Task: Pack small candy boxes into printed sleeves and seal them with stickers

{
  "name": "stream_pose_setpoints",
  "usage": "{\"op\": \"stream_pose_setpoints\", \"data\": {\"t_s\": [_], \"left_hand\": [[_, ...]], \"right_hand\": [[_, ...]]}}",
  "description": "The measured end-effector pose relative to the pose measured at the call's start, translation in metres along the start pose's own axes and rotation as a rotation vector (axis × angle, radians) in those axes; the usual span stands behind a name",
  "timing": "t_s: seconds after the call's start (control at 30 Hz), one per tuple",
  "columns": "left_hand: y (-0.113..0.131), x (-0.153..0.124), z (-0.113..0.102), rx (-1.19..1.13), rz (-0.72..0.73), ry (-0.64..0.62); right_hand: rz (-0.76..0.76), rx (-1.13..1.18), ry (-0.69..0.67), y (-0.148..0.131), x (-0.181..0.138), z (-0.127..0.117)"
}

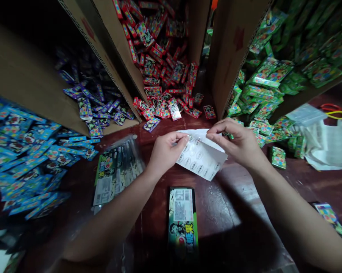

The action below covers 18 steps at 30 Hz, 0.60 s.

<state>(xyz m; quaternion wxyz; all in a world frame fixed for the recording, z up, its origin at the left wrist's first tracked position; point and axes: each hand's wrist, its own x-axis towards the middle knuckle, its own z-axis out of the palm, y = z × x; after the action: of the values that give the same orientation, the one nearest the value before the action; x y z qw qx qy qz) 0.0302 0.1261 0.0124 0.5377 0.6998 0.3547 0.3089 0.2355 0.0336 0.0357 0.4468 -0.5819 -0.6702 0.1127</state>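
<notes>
My left hand (165, 151) and my right hand (239, 142) both pinch a white sheet of round stickers (200, 157) above the dark red table (233, 212). The left fingers grip its left edge. The right fingertips pinch its folded top edge. Below the sheet a green and black candy packet (183, 220) with a white barcode label lies flat on the table. A stack of clear bags with green printed cards (116, 168) lies left of my left wrist.
Open cardboard boxes spill small packets: blue ones (23, 159) at left, purple ones (94, 106), red ones (162, 76) at centre back, green ones (267, 87) at right. White sheets and clear bags (327, 144) lie far right, near red and yellow handles (334, 112).
</notes>
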Motion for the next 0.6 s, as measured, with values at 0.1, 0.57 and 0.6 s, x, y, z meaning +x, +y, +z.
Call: {"op": "stream_pose_setpoints", "data": {"t_s": [0.1,0.57,0.6], "left_hand": [[-0.002,-0.006,0.004,-0.039,-0.015,-0.038],[-0.017,-0.013,0.024,-0.24,-0.291,-0.037],[-0.02,-0.013,0.024,-0.218,-0.308,-0.029]], "right_hand": [[0.084,0.093,-0.043,-0.003,-0.005,0.006],[-0.028,-0.122,-0.118,-0.001,-0.019,0.02],[-0.06,-0.143,-0.093,-0.004,-0.022,0.02]]}}
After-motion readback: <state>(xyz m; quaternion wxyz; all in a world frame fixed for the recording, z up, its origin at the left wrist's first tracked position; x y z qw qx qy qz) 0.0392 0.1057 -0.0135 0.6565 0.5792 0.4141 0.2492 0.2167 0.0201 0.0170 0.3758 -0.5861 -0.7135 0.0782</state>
